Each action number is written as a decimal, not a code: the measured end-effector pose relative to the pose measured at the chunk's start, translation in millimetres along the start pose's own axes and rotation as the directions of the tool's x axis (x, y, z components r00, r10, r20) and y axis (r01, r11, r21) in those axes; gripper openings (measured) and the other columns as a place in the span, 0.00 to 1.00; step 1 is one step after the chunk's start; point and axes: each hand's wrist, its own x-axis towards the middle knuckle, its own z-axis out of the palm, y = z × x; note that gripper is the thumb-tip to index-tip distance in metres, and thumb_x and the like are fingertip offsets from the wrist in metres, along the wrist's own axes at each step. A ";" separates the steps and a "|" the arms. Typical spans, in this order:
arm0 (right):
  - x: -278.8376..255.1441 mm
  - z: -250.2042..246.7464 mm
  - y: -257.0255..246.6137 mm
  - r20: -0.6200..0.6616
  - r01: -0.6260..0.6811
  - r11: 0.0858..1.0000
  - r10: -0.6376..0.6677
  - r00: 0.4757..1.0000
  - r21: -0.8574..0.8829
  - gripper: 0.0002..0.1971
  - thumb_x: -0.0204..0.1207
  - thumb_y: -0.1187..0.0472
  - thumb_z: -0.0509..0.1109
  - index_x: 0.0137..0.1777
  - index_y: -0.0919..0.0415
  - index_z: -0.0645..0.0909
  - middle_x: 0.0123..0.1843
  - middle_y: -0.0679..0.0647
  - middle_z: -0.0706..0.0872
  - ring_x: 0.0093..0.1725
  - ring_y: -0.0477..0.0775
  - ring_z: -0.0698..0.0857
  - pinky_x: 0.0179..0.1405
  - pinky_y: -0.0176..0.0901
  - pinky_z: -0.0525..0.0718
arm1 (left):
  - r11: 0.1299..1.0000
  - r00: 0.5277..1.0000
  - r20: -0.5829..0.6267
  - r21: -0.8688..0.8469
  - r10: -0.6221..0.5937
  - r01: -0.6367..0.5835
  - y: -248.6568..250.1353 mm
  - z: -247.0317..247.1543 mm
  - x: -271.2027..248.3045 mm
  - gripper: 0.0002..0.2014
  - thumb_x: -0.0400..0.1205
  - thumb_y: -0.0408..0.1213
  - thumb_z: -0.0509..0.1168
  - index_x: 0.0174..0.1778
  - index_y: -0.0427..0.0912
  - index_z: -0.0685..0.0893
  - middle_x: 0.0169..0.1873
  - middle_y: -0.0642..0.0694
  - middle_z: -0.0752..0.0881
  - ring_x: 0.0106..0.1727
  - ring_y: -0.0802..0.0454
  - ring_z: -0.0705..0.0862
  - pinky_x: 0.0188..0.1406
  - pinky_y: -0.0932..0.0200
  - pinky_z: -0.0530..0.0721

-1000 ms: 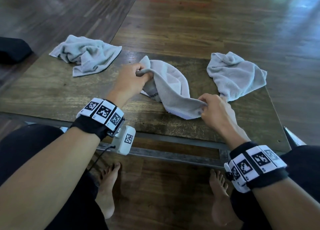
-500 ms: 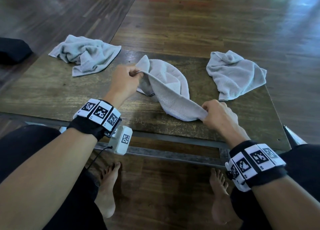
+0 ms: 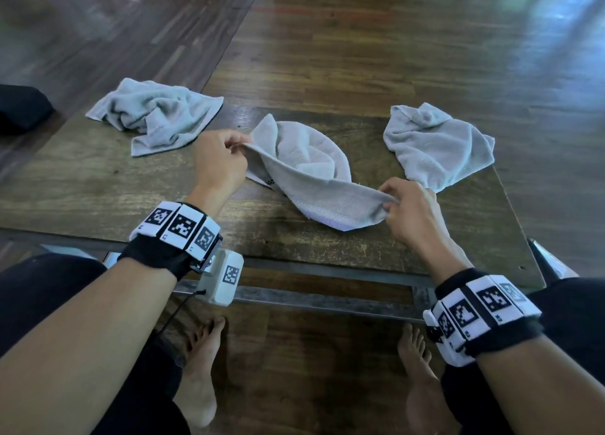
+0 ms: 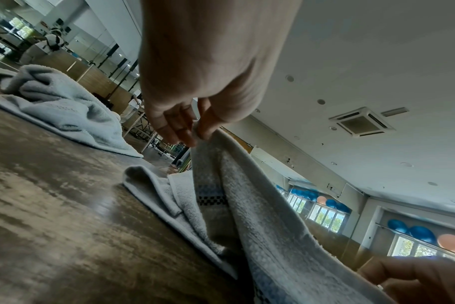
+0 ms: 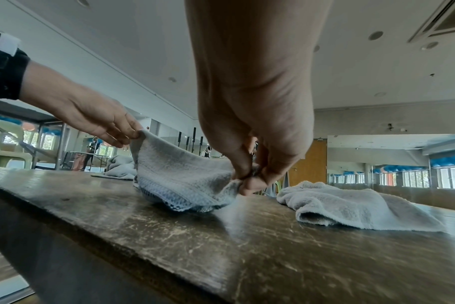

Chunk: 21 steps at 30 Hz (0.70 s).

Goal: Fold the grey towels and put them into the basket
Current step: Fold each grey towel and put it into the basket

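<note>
Three grey towels lie on a low wooden table [image 3: 82,185]. The middle towel [image 3: 314,172] is stretched between both hands. My left hand [image 3: 222,159] pinches its left corner, seen in the left wrist view as the left hand [image 4: 192,127] on the middle towel [image 4: 247,205]. My right hand [image 3: 406,212] pinches the towel's right corner near the table's front; the right wrist view shows the right hand [image 5: 249,176] on the middle towel [image 5: 179,174], lifted slightly off the wood. A crumpled left towel [image 3: 157,117] and a crumpled right towel [image 3: 435,143] lie untouched. No basket is in view.
A dark object [image 3: 19,107] sits on the floor at the far left. The table's metal frame [image 3: 311,300] runs along its front edge, with my bare feet [image 3: 199,362] under it. Wooden floor [image 3: 393,41] lies beyond the table.
Both hands have drawn apart, the left moving left and the right moving right and toward me, stretching the middle towel's edge between them. The other two towels have not moved.
</note>
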 end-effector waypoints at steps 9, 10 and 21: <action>9.1 6.4 4.5 -0.070 0.025 0.995 -0.018 0.997 0.093 0.11 0.80 0.72 0.66 0.50 0.53 0.82 0.52 0.56 0.84 0.51 0.49 0.80 0.36 0.34 0.76 | 1.000 1.000 0.028 0.005 -0.010 0.010 -4.9 -1.0 -1.6 0.09 0.79 0.24 0.70 0.52 0.38 0.91 0.42 0.45 0.88 0.37 0.61 0.82 0.30 0.84 0.74; 9.9 6.6 5.0 -0.082 0.034 0.994 -0.026 0.996 0.105 0.11 0.80 0.71 0.67 0.48 0.52 0.82 0.51 0.55 0.85 0.53 0.51 0.82 0.38 0.35 0.77 | 1.000 1.000 0.025 0.004 -0.015 0.014 -4.8 -1.1 -1.6 0.08 0.80 0.25 0.70 0.52 0.38 0.91 0.42 0.45 0.89 0.38 0.60 0.83 0.29 0.84 0.74; 11.4 6.2 3.7 -0.041 0.183 0.960 -0.178 0.983 0.210 0.07 0.80 0.62 0.73 0.48 0.47 0.89 0.39 0.42 0.89 0.50 0.51 0.85 0.51 0.48 0.86 | 0.988 0.992 0.128 0.157 -0.021 0.001 -10.5 3.9 -5.1 0.08 0.82 0.36 0.70 0.41 0.36 0.90 0.37 0.36 0.90 0.30 0.53 0.78 0.30 0.60 0.75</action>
